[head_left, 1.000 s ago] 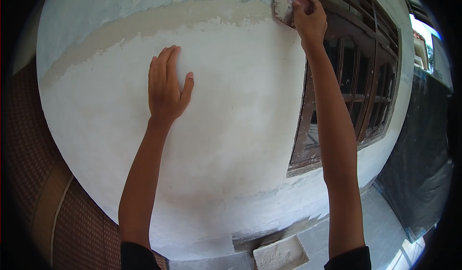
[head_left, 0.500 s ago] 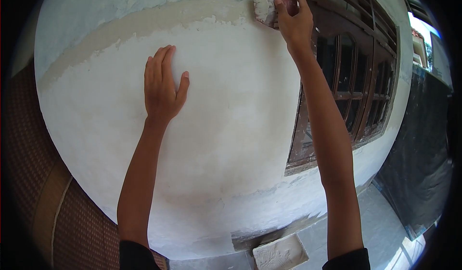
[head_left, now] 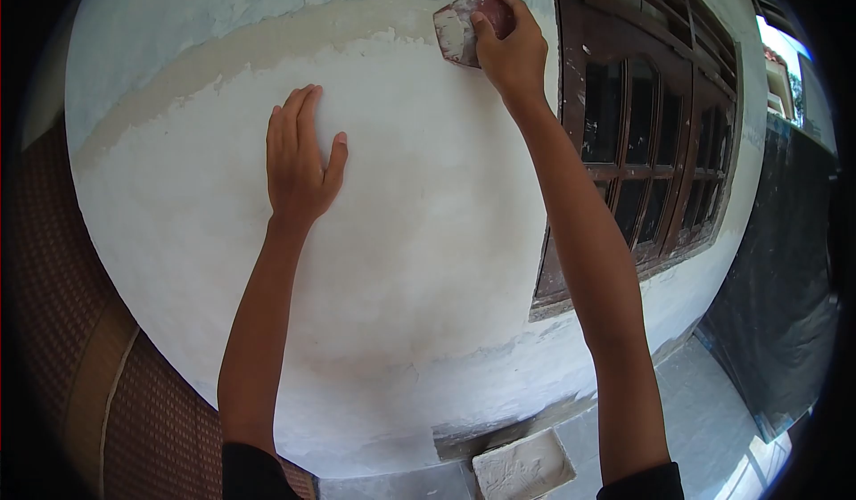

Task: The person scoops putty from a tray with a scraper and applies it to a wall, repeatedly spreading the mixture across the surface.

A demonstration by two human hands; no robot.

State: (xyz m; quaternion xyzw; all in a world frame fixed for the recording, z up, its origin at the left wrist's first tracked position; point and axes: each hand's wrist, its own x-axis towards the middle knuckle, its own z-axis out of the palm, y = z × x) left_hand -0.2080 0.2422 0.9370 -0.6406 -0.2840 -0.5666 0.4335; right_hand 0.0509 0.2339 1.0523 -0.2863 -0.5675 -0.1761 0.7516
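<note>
White putty (head_left: pixel 419 232) spreading at coat's top edge: right hand (head_left: pixel 510 54) gripping scraper (head_left: pixel 455 29), left hand (head_left: pixel 299 170) open flat on wall (head_left: pixel 160 27); calls next for even pressure along tan band (head_left: pixel 267 45).

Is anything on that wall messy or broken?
Yes. A rough tan band crosses the top of the wall, bare above the smooth white part, and white smears spot the brown window frame.

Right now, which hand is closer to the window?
Right. The right hand, gripping a scraper, is up on the wall just beside the window. The left hand lies flat on the wall, farther to the left.
</note>
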